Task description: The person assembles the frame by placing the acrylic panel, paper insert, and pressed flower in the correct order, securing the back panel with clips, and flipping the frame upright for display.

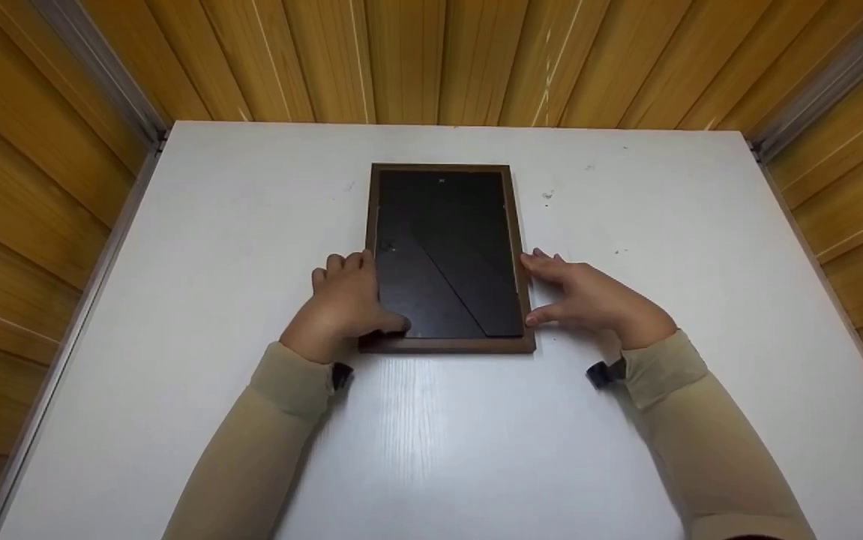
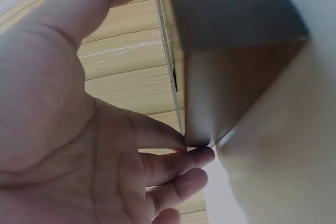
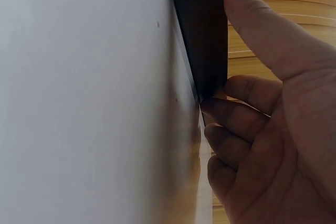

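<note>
A picture frame with a brown rim lies back side up on the white table, its black backing and the slanted line of its stand showing. My left hand grips its left side near the lower corner, thumb over the backing and fingers along the outer edge. In the left wrist view, those fingertips touch the lower side of the frame. My right hand holds the right side by thumb and fingers. From the right wrist, curled fingers meet the dark frame edge close to the tabletop. The picture side is hidden.
The white table stretches around the frame, with a few small dark marks to its right. Wood-plank walls stand behind and at both sides, with grey metal strips at the corners.
</note>
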`<state>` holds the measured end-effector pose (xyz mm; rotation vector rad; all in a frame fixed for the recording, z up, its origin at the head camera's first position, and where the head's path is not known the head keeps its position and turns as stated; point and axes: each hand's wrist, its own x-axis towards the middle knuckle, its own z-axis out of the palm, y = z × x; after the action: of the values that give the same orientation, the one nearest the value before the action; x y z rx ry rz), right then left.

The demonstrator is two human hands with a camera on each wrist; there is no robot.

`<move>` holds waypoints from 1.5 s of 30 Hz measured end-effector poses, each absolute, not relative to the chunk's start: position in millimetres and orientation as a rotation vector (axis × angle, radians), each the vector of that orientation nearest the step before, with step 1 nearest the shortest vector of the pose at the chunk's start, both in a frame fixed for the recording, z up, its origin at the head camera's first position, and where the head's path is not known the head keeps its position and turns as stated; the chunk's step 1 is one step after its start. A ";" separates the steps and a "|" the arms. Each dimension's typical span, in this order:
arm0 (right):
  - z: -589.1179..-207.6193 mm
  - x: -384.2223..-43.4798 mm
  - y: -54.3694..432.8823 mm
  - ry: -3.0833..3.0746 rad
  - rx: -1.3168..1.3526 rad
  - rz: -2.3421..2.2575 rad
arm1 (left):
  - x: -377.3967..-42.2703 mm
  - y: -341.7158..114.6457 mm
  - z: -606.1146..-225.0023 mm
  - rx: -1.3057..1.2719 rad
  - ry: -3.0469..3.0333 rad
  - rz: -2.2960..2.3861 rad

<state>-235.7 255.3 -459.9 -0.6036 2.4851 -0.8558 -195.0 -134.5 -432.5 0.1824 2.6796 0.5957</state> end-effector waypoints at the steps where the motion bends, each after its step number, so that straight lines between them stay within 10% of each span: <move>1: -460.4 -236.0 255.1 2.485 -0.607 -0.857 | -195.0 -135.0 -432.4 0.186 2.691 0.597; 16: -461.8 -231.3 251.3 2.501 -0.716 -0.771 | -192.3 -147.6 -422.1 0.179 2.760 0.648; 45: -462.6 -210.7 252.5 2.512 -0.838 -0.709 | -299.4 -188.5 -459.0 0.258 2.875 1.066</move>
<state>-210.7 252.5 -462.6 -0.8381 2.5121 -0.7094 -299.4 -188.5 -459.0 0.2577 2.8754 1.0663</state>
